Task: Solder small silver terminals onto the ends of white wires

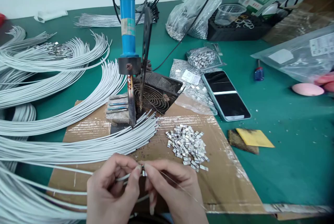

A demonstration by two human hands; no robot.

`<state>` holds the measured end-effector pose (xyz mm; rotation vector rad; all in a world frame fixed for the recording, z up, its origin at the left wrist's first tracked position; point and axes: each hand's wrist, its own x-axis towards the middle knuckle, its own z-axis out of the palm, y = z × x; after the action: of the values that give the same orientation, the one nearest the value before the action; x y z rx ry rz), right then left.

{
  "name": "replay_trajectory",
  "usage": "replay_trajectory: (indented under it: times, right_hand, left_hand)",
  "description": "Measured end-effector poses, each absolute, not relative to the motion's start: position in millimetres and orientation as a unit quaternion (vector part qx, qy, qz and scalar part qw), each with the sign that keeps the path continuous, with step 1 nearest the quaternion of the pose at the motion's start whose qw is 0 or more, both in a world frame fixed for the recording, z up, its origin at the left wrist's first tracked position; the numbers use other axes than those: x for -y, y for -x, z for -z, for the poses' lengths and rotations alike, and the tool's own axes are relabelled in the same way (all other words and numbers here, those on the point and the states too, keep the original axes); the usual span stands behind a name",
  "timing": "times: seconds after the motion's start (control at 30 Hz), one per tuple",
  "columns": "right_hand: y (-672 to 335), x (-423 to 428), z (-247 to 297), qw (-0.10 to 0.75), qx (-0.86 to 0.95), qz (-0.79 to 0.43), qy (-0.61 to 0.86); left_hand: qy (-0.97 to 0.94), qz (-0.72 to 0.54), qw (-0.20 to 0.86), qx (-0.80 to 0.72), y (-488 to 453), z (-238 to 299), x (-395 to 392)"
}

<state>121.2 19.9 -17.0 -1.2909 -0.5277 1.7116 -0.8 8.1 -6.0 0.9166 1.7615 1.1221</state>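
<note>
My left hand (114,185) is closed, thumb and forefinger pinching a white cable (122,178) near its tip. My right hand (172,185) pinches close against it, fingertips almost touching the left ones. Between the fingertips shows a small silvery metal piece (144,173), mostly covered. A thin wire (182,189), like solder, trails from my right hand toward the lower right. Just above the hands, a blue-handled soldering iron (127,43) hangs tip down beside a bundle of white cables (104,149). Right of it lies a pile of small metal connectors (188,145).
Cardboard (221,185) covers the bench under my hands. Behind the iron lean a dark fan (153,93) and black tweezers (146,36). A phone (226,95), a yellow sponge (255,138), a small screwdriver (259,72) and a bag of parts (202,57) lie to the right.
</note>
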Motion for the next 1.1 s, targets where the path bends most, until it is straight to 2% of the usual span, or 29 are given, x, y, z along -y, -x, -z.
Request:
replay_trajectory:
  times: [0.2, 0.53, 0.77, 0.97, 1.1]
  right_hand:
    - [-126, -32, 12, 0.490, 0.201, -0.666, 0.526]
    - [-130, -37, 18, 0.510, 0.381, -0.583, 0.505]
    - [-133, -40, 20, 0.500, 0.419, -0.582, 0.485]
    - [-135, -41, 16, 0.496, 0.421, -0.578, 0.493]
    - [-136, -39, 17, 0.468, 0.382, -0.619, 0.502]
  left_hand:
    - [-0.305, -0.439, 0.469, -0.703, 6, -7, -21]
    - [-0.295, -0.453, 0.501, -0.676, 10, -6, -22]
    - [-0.309, -0.481, 0.486, -0.661, 6, -9, -23]
    - [-0.346, -0.449, 0.471, -0.676, 10, -9, -25]
    - [-0.365, -0.425, 0.446, -0.698, 14, -3, -23]
